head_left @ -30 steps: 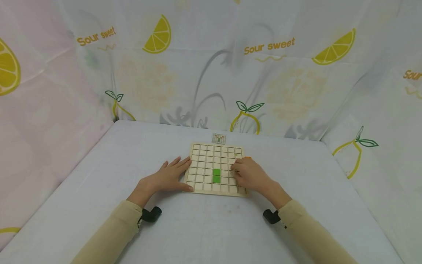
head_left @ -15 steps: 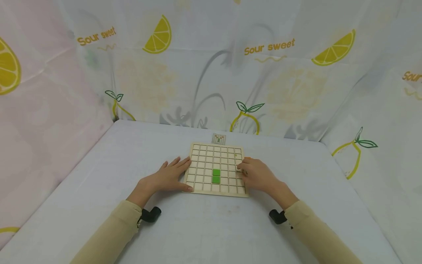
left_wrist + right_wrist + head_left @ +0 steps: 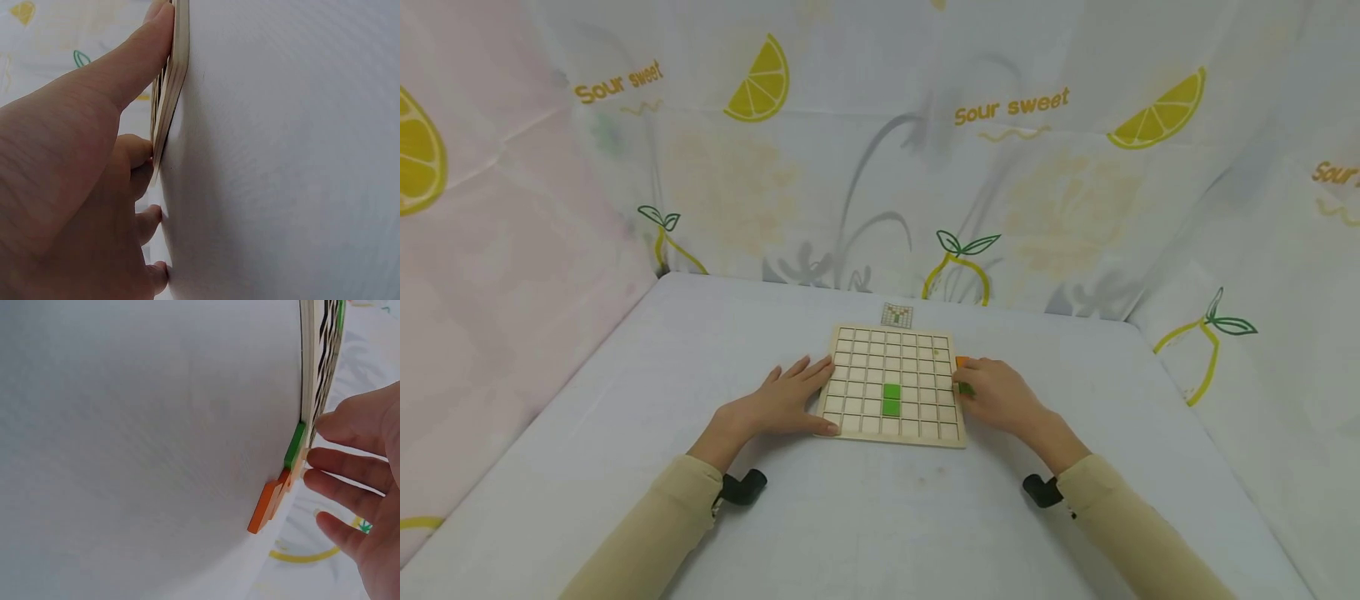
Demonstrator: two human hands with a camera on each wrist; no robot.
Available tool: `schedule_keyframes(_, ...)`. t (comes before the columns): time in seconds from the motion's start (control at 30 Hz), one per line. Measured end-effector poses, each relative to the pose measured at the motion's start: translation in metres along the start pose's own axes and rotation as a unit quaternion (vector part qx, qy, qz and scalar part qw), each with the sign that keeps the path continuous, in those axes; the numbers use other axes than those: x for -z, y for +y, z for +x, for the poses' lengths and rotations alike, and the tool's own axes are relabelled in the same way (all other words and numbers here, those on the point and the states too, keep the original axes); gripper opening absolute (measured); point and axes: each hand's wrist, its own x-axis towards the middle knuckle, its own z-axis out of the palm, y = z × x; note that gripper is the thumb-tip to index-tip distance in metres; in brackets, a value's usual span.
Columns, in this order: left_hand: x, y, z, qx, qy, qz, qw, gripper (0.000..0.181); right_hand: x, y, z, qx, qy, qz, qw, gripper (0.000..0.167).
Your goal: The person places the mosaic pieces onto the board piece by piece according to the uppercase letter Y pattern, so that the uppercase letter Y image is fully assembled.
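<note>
Gridded board (image 3: 892, 364) against spread left fingers (image 3: 149, 224), right fingers (image 3: 347, 465) parted near loose green tile (image 3: 295, 445).

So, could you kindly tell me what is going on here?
A person's left hand rests against the left edge of a wooden grid board, where two green tiles sit one above the other. The right hand is beyond the right edge, close to a loose green tile and some orange tiles. A small pattern card lies behind the board.

Lemon-printed cloth (image 3: 850, 142) hangs behind a white table (image 3: 865, 525).
</note>
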Motion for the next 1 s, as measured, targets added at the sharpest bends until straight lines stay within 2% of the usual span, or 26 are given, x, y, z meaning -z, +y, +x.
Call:
schedule_keyframes(0.23,-0.0011,-0.0008,0.0001,-0.002,-0.001,0.001,1.0,0.109,-0.0033,0.0049,0.0002,-0.01,-0.008,0.001,0.9999,0.018)
schedule_keyframes(0.53,-0.0008,-0.0012,0.0009,0.003,0.0,-0.001,1.0,0.109,-0.009,0.0072,0.0031,-0.041,-0.014,0.012,0.999,0.019)
schedule_keyframes(1.0,0.001,0.0009,-0.0017,-0.003,-0.002,-0.005,1.0,0.107,-0.0043,0.0061,0.0028,-0.055,-0.032,0.004,0.998,0.022)
